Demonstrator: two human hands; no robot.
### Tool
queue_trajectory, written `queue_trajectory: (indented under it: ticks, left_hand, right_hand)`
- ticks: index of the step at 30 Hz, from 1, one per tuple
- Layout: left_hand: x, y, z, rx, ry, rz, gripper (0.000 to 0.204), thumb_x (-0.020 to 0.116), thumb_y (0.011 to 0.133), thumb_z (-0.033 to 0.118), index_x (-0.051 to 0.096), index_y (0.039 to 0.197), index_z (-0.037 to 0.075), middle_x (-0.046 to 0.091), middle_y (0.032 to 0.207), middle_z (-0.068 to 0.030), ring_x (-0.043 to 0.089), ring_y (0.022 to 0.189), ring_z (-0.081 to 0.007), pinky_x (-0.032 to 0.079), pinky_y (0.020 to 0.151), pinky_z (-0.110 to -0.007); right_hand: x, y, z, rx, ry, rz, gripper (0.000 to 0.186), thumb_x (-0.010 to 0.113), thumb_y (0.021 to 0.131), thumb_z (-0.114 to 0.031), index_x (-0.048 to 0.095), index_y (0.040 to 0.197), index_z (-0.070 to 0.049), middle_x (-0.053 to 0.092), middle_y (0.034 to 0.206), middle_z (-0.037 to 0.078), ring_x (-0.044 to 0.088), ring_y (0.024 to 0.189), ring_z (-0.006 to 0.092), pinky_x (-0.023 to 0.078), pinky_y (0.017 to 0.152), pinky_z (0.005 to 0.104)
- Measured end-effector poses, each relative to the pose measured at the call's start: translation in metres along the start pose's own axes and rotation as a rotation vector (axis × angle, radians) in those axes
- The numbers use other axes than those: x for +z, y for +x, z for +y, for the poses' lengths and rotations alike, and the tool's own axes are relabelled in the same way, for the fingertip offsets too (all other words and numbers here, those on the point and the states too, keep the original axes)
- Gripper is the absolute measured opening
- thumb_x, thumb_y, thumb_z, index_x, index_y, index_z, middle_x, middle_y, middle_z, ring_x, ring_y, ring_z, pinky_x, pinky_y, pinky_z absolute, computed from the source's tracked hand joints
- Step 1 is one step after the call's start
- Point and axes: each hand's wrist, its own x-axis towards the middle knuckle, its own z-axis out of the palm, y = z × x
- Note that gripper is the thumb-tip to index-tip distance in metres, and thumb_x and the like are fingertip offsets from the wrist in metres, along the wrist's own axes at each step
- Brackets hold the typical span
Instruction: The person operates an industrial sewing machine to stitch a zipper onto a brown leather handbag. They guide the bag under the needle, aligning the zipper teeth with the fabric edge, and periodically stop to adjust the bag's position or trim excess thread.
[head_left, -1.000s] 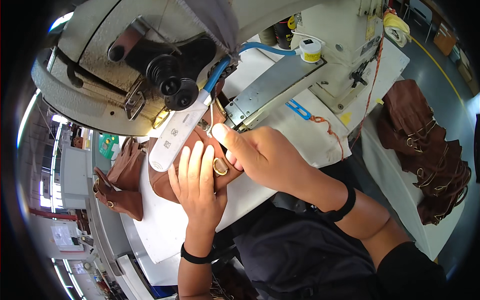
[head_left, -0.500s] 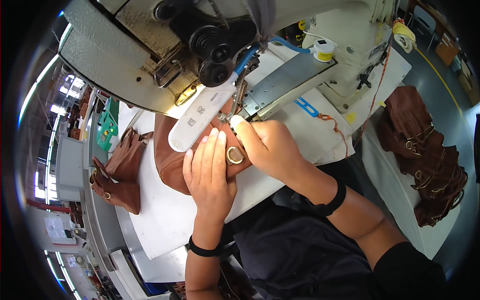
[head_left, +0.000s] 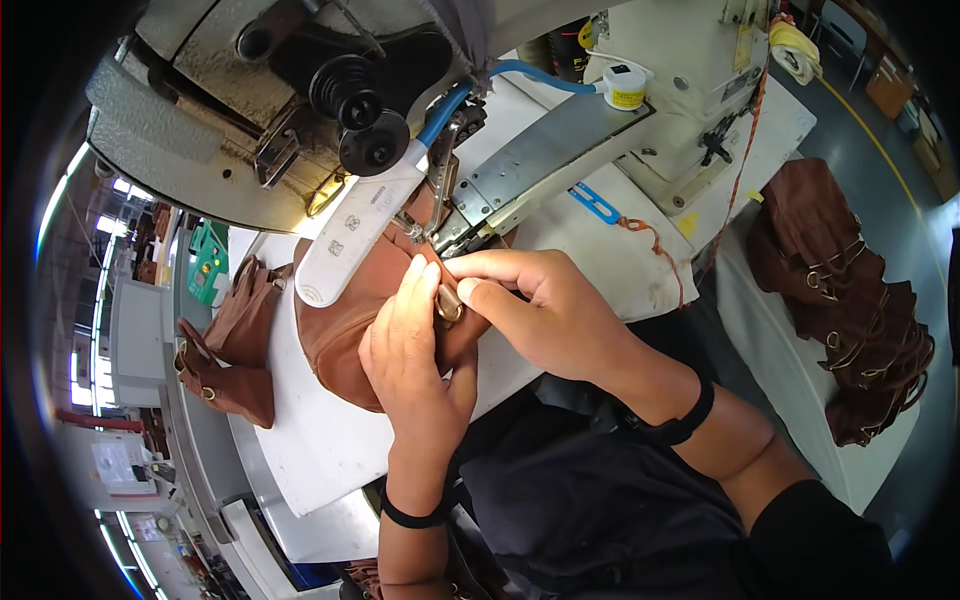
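Pinching a brass ring on the brown leather bag, both hands press together.

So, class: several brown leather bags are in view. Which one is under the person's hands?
The brown bag at the sewing machine's needle; both hands press it. The others lie untouched far left and far right.

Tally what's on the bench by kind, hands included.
Hands: 2, left hand and right hand
Brown leather bag at the needle: 1
Metal ring: 1
Sewing machine: 1
Blue thread snips: 1
Total: 6
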Motion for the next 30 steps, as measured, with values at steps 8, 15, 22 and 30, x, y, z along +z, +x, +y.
queue_trajectory:
  ticks: [8, 15, 22, 30]
  left_hand:
    - [-0.009, 0.003, 0.006, -0.117, -0.15, -0.033, 0.083, 0.083, 0.07, 0.003, 0.053, 0.147, 0.005, 0.06, 0.148, -0.014, 0.057, 0.134, -0.0314, 0.036, 0.112, -0.043]
    - [-0.002, 0.006, -0.001, -0.134, -0.202, 0.001, 0.08, 0.083, 0.069, 0.003, 0.055, 0.144, 0.006, 0.061, 0.147, -0.0139, 0.058, 0.132, -0.0302, 0.037, 0.112, -0.042]
    - [0.002, 0.004, -0.007, -0.137, -0.249, 0.014, 0.083, 0.087, 0.067, 0.004, 0.055, 0.144, 0.006, 0.06, 0.149, -0.0165, 0.059, 0.132, -0.0292, 0.037, 0.112, -0.041]
    - [0.009, 0.012, -0.019, -0.164, -0.334, 0.049, 0.072, 0.088, 0.077, 0.011, 0.056, 0.141, 0.003, 0.06, 0.148, -0.0188, 0.058, 0.132, -0.033, 0.038, 0.114, -0.041]
  right_hand:
    - [-0.005, 0.006, -0.013, 0.241, 0.199, -0.128, 0.034, 0.052, 0.104, -0.008, 0.064, 0.133, 0.005, 0.071, 0.114, 0.006, 0.065, 0.104, 0.0103, 0.05, 0.095, 0.0272]
    - [-0.007, 0.01, -0.008, 0.21, 0.128, -0.118, 0.032, 0.051, 0.105, -0.007, 0.065, 0.13, 0.005, 0.071, 0.112, 0.005, 0.065, 0.103, 0.0097, 0.051, 0.094, 0.0275]
    - [-0.004, 0.007, -0.008, 0.175, 0.089, -0.097, 0.028, 0.05, 0.105, -0.007, 0.066, 0.125, 0.004, 0.071, 0.105, 0.004, 0.063, 0.095, 0.007, 0.051, 0.087, 0.0259]
    - [-0.001, 0.016, -0.006, 0.116, -0.016, -0.01, 0.02, 0.054, 0.104, -0.009, 0.069, 0.109, 0.003, 0.07, 0.093, 0.002, 0.06, 0.085, 0.0054, 0.051, 0.078, 0.0263]
